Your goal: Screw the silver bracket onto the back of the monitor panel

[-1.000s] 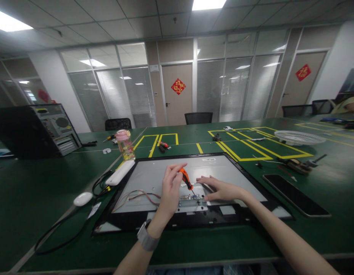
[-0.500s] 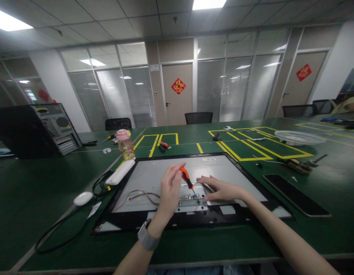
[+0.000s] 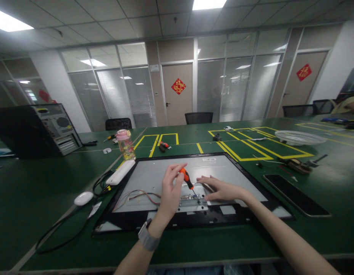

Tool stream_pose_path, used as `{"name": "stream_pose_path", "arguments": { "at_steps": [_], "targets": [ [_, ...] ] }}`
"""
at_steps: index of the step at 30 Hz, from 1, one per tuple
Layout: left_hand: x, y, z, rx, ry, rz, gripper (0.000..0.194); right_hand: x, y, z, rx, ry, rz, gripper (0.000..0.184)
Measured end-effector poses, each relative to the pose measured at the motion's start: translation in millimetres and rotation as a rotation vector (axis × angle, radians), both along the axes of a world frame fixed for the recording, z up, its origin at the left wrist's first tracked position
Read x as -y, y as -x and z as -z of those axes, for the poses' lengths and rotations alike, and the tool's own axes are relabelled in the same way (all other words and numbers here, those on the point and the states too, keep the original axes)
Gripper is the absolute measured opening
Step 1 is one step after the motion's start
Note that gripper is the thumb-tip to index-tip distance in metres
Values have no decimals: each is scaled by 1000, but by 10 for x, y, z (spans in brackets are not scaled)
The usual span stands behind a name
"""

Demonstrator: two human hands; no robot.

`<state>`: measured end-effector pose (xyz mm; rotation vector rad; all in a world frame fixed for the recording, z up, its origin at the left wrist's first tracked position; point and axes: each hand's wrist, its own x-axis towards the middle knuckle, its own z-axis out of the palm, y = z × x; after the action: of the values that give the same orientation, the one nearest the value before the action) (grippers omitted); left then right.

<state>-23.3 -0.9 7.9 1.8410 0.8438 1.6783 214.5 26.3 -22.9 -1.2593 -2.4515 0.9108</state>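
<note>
My left hand (image 3: pixel 171 188) is closed around the orange and black handle of a screwdriver (image 3: pixel 187 180). The shaft slants down to a metal bracket (image 3: pixel 191 203) near the front edge of a display panel (image 3: pixel 154 168). This panel lies flat with its grey back up and a black frame around it. My right hand (image 3: pixel 221 188) rests on the panel just right of the bracket, fingers stretched and apart. Thin coloured wires (image 3: pixel 142 194) run over the panel left of my left hand, which hides part of the bracket.
A black computer case (image 3: pixel 30 130) stands at the left. Nearer are a pink-lidded bottle (image 3: pixel 125 145), a white power strip (image 3: pixel 121 172), a white mouse (image 3: pixel 83 198) and black cables. On the right lie a phone (image 3: pixel 295 195), a caulking-gun-like tool (image 3: pixel 298 165) and a white round cover (image 3: pixel 299 137).
The fingers of my left hand shift slightly on the screwdriver handle, and its index finger is lifted a little. My right hand stays in place on the panel.
</note>
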Motion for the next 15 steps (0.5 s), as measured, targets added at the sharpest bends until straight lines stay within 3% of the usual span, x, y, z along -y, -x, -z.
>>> {"name": "stream_pose_path", "arguments": {
  "at_steps": [6, 12, 15],
  "targets": [
    [17, -15, 24, 30, 50, 86, 28, -4, -2, 1, 0, -2, 2, 75],
    [2, -34, 25, 29, -28, -5, 13, 2, 8, -1, -3, -13, -5, 76],
    [8, -19, -1, 19, -3, -8, 16, 4, 9, 2, -6, -11, 2, 76]
  ]
}}
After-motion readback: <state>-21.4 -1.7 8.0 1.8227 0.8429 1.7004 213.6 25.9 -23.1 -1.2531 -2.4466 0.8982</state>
